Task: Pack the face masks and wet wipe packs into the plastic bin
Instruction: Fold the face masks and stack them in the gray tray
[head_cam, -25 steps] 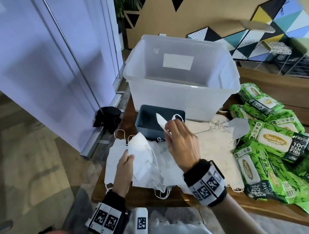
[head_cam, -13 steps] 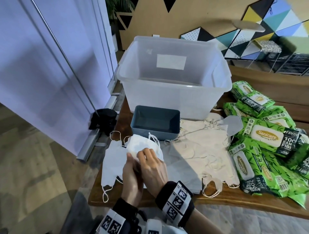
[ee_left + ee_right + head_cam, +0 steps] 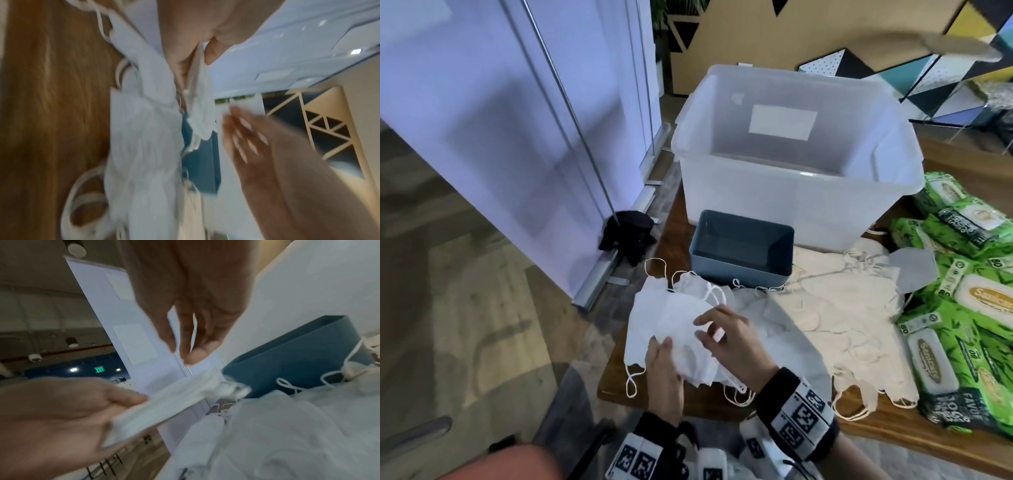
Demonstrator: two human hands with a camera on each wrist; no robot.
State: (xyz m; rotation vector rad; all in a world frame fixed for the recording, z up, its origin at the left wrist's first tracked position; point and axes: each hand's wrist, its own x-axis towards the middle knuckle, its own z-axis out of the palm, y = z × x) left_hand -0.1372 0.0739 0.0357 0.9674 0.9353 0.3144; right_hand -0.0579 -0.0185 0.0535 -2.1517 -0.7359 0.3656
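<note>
Looking down from the head view, the left hand (image 3: 664,373) grips a stack of white face masks (image 3: 671,329) at the near left corner of the table (image 3: 887,421), thumb on top and fingers tucked beneath, while the right hand (image 3: 732,339) hangs just over the same stack with its fingers loosely curled and apart, tips right at the top mask. Behind them sits a small blue tray (image 3: 739,253), and behind that the clear plastic bin (image 3: 798,192). Cream-coloured masks (image 3: 849,308) spread across the middle of the table, and green wet wipe packs (image 3: 969,294) are piled at the right edge. Over to the left wrist view, blurred: the left hand (image 3: 193,37) pinches the stack of masks (image 3: 198,91) edge-on between thumb and fingers, more white masks (image 3: 144,146) lie on the wood below, and the right hand (image 3: 257,146) comes in from the right with spread fingers. On the right wrist view, the right hand (image 3: 185,305) has fingers (image 3: 202,352) parted and holding nothing, poised just above the stack (image 3: 164,404) clamped in the left hand (image 3: 61,415); the blue tray (image 3: 298,356) stands beyond, loose masks (image 3: 277,434) in front of it.
</note>
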